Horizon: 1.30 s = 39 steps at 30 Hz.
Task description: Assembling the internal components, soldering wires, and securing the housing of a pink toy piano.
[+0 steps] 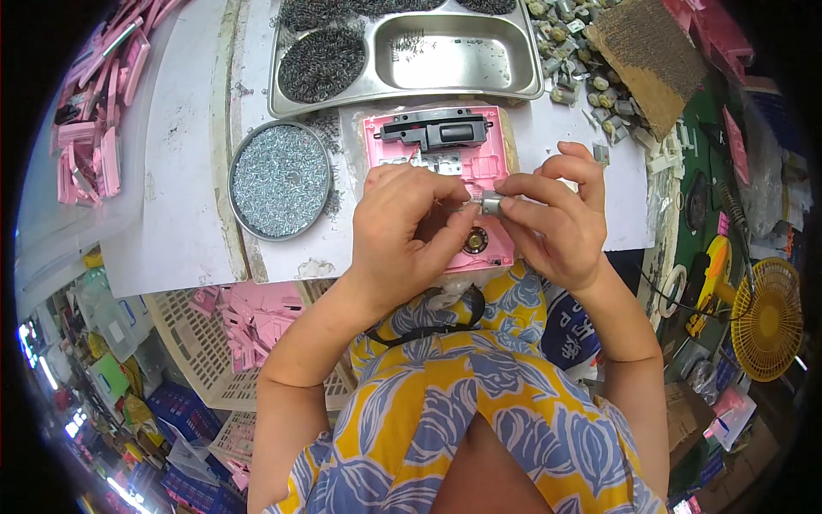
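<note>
Over a pink plastic housing (501,244), my right hand (561,214) pinches a small silver motor (491,203) between thumb and fingers. My left hand (398,227) is closed in a pinch at the motor's left end; what lies between its fingertips is a small pale part, too small to name. The housing lies flat on the table in front of me. A black plastic mechanism (437,131) sits across its far end. Near its close end shows a round black speaker-like disc (475,240). My left hand hides part of the housing's left side.
A round tin of small screws (280,180) stands left of the housing. Beyond it is a steel compartment tray (402,96) with dark springs. Loose motors (612,103) lie at the far right by brown cardboard (646,60). Pink parts (111,163) pile at left; a yellow fan (768,319) stands right.
</note>
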Available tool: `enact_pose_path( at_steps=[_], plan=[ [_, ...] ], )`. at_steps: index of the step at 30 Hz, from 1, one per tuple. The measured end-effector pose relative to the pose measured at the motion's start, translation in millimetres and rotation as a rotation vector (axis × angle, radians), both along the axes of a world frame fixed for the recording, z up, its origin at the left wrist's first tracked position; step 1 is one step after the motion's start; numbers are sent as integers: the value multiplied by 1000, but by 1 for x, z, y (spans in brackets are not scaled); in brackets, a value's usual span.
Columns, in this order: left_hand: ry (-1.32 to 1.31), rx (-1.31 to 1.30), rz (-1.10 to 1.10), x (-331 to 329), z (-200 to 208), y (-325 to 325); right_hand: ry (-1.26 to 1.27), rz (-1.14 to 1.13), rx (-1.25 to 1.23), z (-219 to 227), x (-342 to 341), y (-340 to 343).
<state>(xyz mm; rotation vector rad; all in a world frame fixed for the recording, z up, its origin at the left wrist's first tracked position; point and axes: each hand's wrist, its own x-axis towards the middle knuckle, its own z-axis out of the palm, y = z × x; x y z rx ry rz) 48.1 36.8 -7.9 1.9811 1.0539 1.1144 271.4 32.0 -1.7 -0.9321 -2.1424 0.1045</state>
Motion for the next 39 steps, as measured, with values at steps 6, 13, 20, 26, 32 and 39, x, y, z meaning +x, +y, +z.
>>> enact_pose_path(
  at_steps=[6, 13, 20, 26, 32, 39],
  plan=[
    [24, 105, 23, 3, 1, 2, -6, 27, -52, 1, 2, -3],
    [74, 153, -40, -2, 5, 5, 1, 47, 5, 1, 3, -1],
    [53, 184, -111, -4, 3, 7, 14, 68, -28, 1, 3, 0],
    [-328, -521, 61, -8, 14, -8, 122, -29, -221, -7, 10, 22],
    [-356, -442, 87, -13, 1, -11, 7, -102, -314, -11, 4, 30],
    [-426, -505, 91, -14, 6, -3, -308, -163, -239, 10, 0, 29]
  ],
)
